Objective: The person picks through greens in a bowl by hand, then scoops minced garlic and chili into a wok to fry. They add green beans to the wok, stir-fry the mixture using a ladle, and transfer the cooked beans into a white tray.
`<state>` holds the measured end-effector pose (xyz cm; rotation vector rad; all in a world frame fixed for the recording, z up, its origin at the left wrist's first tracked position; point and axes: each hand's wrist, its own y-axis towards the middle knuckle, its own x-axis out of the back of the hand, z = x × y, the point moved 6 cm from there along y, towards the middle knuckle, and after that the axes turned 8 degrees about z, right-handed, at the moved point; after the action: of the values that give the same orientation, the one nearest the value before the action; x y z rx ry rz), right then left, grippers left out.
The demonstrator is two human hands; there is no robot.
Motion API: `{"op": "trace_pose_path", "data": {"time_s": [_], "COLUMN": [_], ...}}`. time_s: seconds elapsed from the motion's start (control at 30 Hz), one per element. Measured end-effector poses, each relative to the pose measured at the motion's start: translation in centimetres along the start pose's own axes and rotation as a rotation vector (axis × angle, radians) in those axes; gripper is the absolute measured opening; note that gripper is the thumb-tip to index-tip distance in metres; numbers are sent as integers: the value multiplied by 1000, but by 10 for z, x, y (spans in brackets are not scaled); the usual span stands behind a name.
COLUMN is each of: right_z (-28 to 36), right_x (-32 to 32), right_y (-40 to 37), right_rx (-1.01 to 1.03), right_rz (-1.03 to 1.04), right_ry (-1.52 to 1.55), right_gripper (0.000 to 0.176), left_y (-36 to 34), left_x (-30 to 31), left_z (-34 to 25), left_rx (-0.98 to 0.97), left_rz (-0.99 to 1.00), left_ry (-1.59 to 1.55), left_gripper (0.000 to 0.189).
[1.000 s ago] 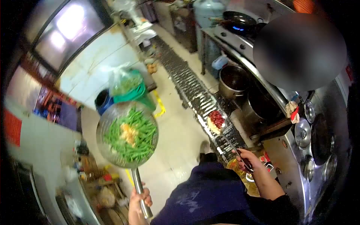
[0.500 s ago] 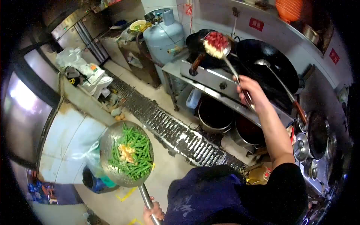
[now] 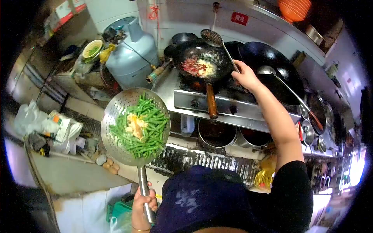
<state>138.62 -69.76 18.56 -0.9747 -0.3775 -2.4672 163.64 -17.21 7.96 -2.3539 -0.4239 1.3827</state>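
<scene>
My left hand (image 3: 143,206) grips the metal handle of a large perforated strainer (image 3: 110,120). Cut green beans (image 3: 151,134) lie in it, topped by a pale chopped heap (image 3: 136,126). My right hand (image 3: 245,77) is closed round the handle of a ladle (image 3: 212,37), whose bowl looks dark and speckled. That bowl is over the far rim of a black wok (image 3: 225,70). Inside the wok are red chopped pieces (image 3: 191,66) and pale minced bits (image 3: 206,68). The wok's wooden handle (image 3: 210,101) points towards me.
The wok sits on a steel stove (image 3: 202,101). A larger wok (image 3: 285,62) with another ladle (image 3: 289,87) resting in it stands to the right. A gas cylinder (image 3: 130,58) is at the left. Large pots (image 3: 217,134) stand under the stove, and a floor grate (image 3: 182,157) runs below.
The red and pale pieces have gone from the ladle into the wok. My view has turned towards the stove, and the strainer of beans has come up nearer to it.
</scene>
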Motion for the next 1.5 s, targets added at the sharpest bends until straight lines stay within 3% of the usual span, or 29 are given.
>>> {"op": "trace_pose_path", "data": {"time_s": [0.03,0.07,0.17,0.23,0.37,0.47,0.6,0.67,0.7,0.8,0.9,0.97,1.0,1.1,1.17,1.3,1.37,1.5], "right_z": [14,12,24,35,40,14,-16,-7,-1,21,25,-5,-23,-16,11,26,10,-29], "right_x": [4,9,8,-7,-38,-38,-39,-50,-59,-65,-32,-35,-39,-52,-64,-57,-39,-35], "right_y": [-21,-32,-58,-58,-32,-12,8,7,10,-2,-6,18,30,32,24,-10,-8,8], "right_rx": [-110,-138,-263,-265,-164,-286,-396,-520,-409,-343,-399,-373,-407,-540,-427,-389,-400,-447], "right_rz": [135,143,164,181,280,166,63,147,176,340,213,103,88,88,221,440,376,215], "right_ry": [267,315,128,120,-178,-273,-211,32,157,190,16,-109,-53,238,326,268,108,120], "right_gripper": [51,52,50,53,47,47,46,45,50,49,46,47,45,37,39,45,40,46], "left_y": [7,17,54,69,88,91,87,85,83,81,77,72,67,64,65,66,62,63], "left_x": [-4,0,8,9,11,16,13,13,12,9,4,8,7,3,5,9,2,0], "left_z": [-11,-24,-64,-81,-84,-84,-81,-79,-79,-78,-79,-73,-72,-69,-67,-66,-65,-69], "left_rx": [30,54,110,133,154,157,167,189,183,162,158,132,127,115,119,97,86,68], "left_rz": [-4,62,206,234,300,317,311,309,288,314,300,272,175,187,251,254,192,222], "left_ry": [-44,-48,-28,1,-29,-18,-27,-52,-49,-26,-9,-23,-13,-3,-41,-39,-67,-62], "left_gripper": [56,56,54,52,50,52,53,53,53,52,52,52,51,50,50,50,50,50]}}
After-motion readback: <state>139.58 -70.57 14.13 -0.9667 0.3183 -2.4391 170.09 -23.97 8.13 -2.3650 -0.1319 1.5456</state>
